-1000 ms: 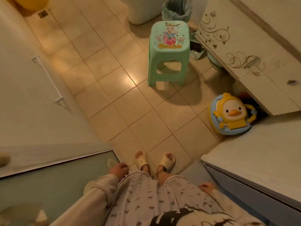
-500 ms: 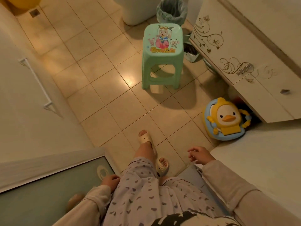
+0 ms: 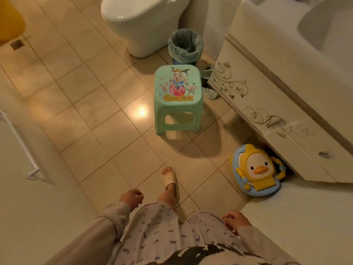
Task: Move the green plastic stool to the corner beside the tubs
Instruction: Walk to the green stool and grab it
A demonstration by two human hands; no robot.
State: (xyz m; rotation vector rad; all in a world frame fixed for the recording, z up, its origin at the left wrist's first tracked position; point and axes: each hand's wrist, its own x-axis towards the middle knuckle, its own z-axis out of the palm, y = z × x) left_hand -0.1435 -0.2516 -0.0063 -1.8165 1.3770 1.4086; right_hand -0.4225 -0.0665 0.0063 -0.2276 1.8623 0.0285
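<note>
The green plastic stool [image 3: 178, 96] stands upright on the tiled floor ahead of me, cartoon print on its seat, close to the vanity cabinet. My left hand [image 3: 131, 197] hangs by my left thigh, fingers loosely curled, holding nothing. My right hand [image 3: 234, 220] hangs by my right hip, also empty with fingers loosely apart. Both hands are well short of the stool. One slippered foot [image 3: 170, 180] is forward on the tiles. A yellow tub [image 3: 9, 22] shows partly at the top left corner.
A white toilet [image 3: 141, 20] and a lined waste bin [image 3: 185, 45] stand behind the stool. The vanity cabinet [image 3: 267, 104] runs along the right. A duck-shaped child seat [image 3: 257, 171] leans under it. A wall with a towel rail [image 3: 21, 144] bounds the left.
I have stepped forward, so the stool is nearer and the toilet has come into view. My right hand dropped back to my hip; my left hand swung slightly forward.
</note>
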